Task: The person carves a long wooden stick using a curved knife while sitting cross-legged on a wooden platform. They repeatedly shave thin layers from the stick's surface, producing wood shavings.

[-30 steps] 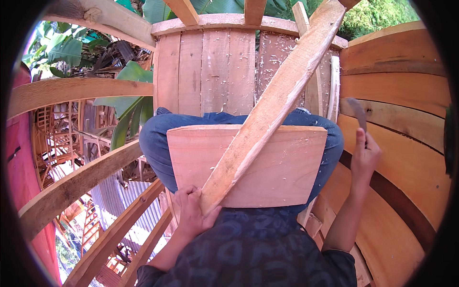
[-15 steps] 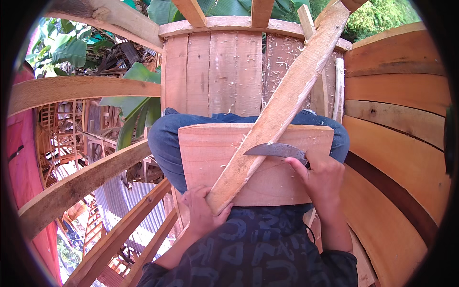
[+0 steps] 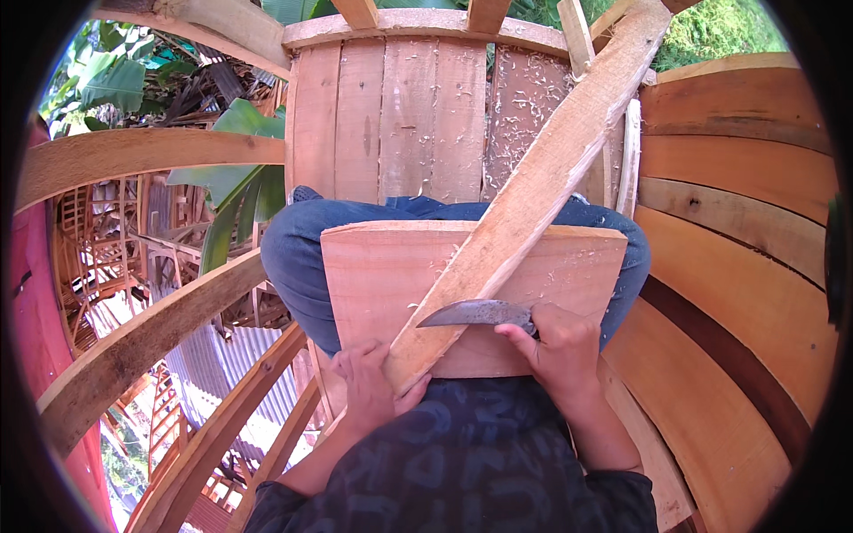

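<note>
A long wooden plank slants from my lap up to the far right, its right edge pale and freshly cut. My left hand is closed around its near end. In my right hand I grip a curved knife by its handle, most of which my fingers hide. The blade points left and lies across the plank, a little above my left hand. Under both, a wide flat board rests across my crossed legs. A few thin shavings lie on that board.
Wood shavings litter the plank floor ahead. Wooden rails with gaps run along the left, over corrugated metal sheets below. A plank wall stands close on the right. Banana leaves show beyond the rails.
The knife and my right hand have slid down the plank toward me and slightly left. My left hand keeps its hold on the plank's near end.
</note>
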The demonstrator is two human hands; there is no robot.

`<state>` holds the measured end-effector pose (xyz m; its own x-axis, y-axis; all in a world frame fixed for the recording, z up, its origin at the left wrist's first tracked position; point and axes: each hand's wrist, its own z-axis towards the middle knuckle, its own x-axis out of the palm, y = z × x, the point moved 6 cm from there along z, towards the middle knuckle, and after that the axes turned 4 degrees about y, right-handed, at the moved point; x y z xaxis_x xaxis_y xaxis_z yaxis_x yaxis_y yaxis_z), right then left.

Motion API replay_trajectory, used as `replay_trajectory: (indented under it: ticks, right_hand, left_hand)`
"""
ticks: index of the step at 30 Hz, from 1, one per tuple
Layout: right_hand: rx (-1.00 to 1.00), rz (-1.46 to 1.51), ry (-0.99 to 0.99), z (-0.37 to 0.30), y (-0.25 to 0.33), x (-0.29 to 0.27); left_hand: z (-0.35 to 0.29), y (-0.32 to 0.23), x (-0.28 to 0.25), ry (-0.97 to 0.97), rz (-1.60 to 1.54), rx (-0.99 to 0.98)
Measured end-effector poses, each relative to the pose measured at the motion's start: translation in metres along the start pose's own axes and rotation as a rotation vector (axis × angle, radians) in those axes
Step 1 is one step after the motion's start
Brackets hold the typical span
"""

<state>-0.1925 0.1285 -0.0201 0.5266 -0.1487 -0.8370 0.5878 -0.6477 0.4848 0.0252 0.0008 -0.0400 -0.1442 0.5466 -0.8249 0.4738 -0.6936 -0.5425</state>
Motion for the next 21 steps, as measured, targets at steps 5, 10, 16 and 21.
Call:
replay_trajectory:
  ticks: [5,10,16,21]
  right_hand:
    - [0.004,-0.182,-0.216,0.024,-0.037,-0.039]
    - [0.475,0.032,-0.499,0.019,-0.134,-0.084]
    - [0.171,0.144,-0.193,0.003,-0.051,-0.055]
    - [0.004,0.080,-0.011,0.006,-0.015,-0.015]
  left_hand:
    - [0.008,0.000,0.001,0.001,-0.034,-0.008]
    - [0.012,-0.003,0.004,0.018,-0.066,-0.010]
    - [0.016,-0.005,0.001,0.065,-0.030,0.038]
    - [0.014,-0.003,0.000,0.080,-0.074,0.055]
